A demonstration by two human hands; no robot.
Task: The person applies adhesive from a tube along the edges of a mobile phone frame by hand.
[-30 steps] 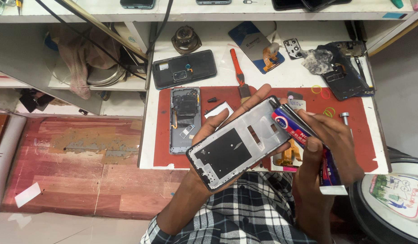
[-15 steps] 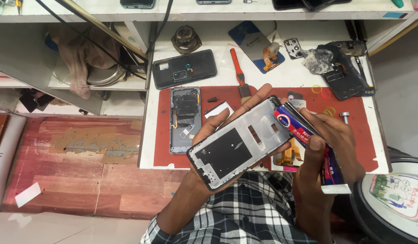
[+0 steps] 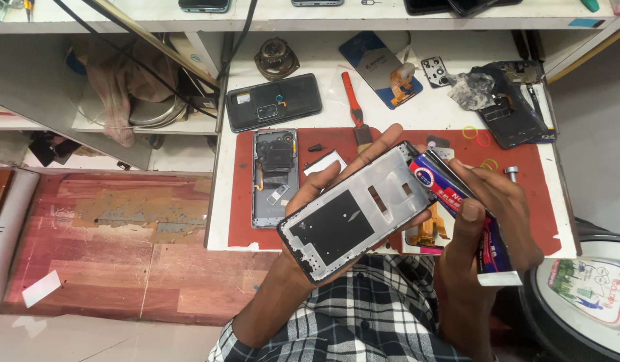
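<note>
My left hand [image 3: 317,201] holds a silver and black phone middle frame [image 3: 360,211] tilted above the front edge of the white workbench [image 3: 457,107]. My right hand [image 3: 494,214] grips a red, white and blue glue tube [image 3: 457,201], its tip touching the frame's upper right edge. Both hands hover over a red work mat [image 3: 518,201].
On the mat lies an opened phone body [image 3: 275,175] and a screw [image 3: 511,174]. Behind it lie a dark phone back [image 3: 275,102], a red-handled brush [image 3: 355,110], a blue phone cover [image 3: 382,67], a dark dismantled phone [image 3: 514,107] and rubber bands [image 3: 476,136]. A round scale [image 3: 585,288] sits at right.
</note>
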